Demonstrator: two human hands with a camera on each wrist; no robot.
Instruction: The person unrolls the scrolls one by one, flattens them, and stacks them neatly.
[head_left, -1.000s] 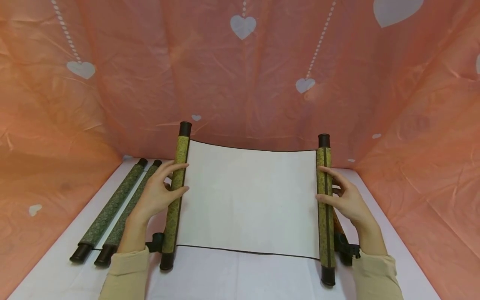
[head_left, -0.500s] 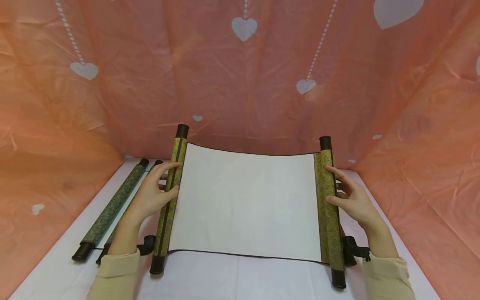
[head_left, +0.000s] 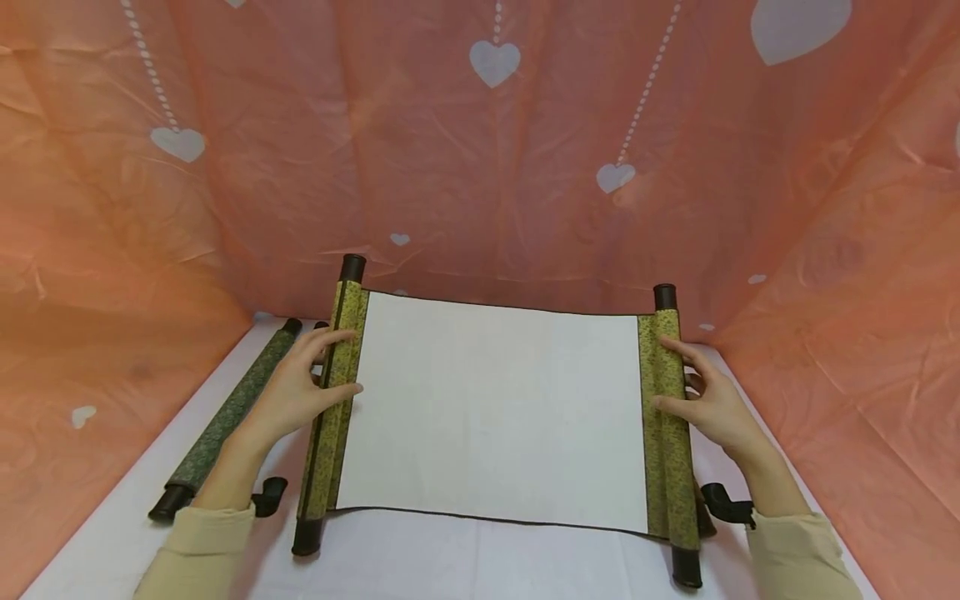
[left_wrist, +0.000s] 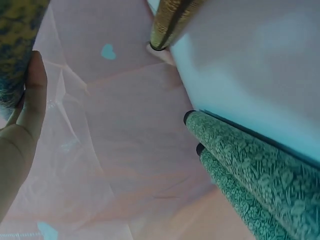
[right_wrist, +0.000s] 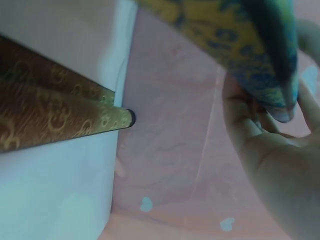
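A hanging scroll with blank white paper [head_left: 495,408] is spread between two yellow-green patterned rollers with black end caps. My left hand [head_left: 288,387] grips the left roller [head_left: 321,450], thumb and forefinger on its inner side. On the other side, my right hand [head_left: 712,400] holds the right roller [head_left: 678,467] between thumb and fingers. Strips of yellow border show beside both rollers. In the wrist views the held roll [left_wrist: 17,45] stands well above the table, the fingers curled round it.
A green patterned scroll [head_left: 232,412] lies on the white tablecloth [head_left: 420,562] at the left, partly behind my left arm. A brown-gold scroll [right_wrist: 60,115] lies under the held one, mostly hidden in the head view. Orange cloth walls [head_left: 480,167] with hearts enclose the table.
My hands have moved apart, the left one leftward and the right one rightward. The paper has unrolled wider, and yellow border strips have come into view on both sides.
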